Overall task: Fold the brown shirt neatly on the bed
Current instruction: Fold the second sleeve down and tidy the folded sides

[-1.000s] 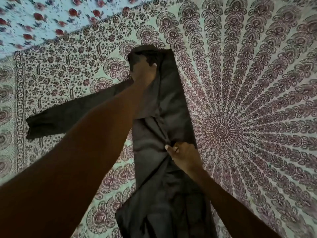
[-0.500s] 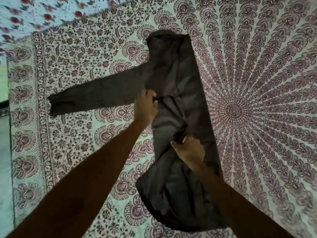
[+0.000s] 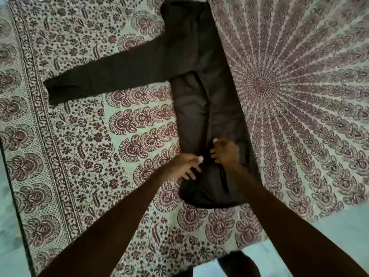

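Observation:
The brown shirt (image 3: 201, 108) lies on the patterned bedspread (image 3: 79, 156). Its body is folded lengthwise into a narrow strip running from the top of the view down to the middle. One long sleeve (image 3: 103, 78) stretches flat to the left. My left hand (image 3: 182, 166) rests on the strip's lower left edge with its fingers spread over the cloth; it is blurred. Just right of it, my right hand (image 3: 226, 152) grips a fold of the shirt with curled fingers. The hem end below both hands is bunched and rumpled.
The bedspread's bordered edge runs down the left side, with pale floor (image 3: 8, 226) beyond it. More pale floor (image 3: 339, 232) shows at the lower right. My legs (image 3: 237, 262) appear dark at the bottom edge. A round mandala pattern fills the right half.
My left hand has come down from the shirt's collar end to its lower left edge, beside my right hand. The view has pulled back, and the shirt's body now lies straighter.

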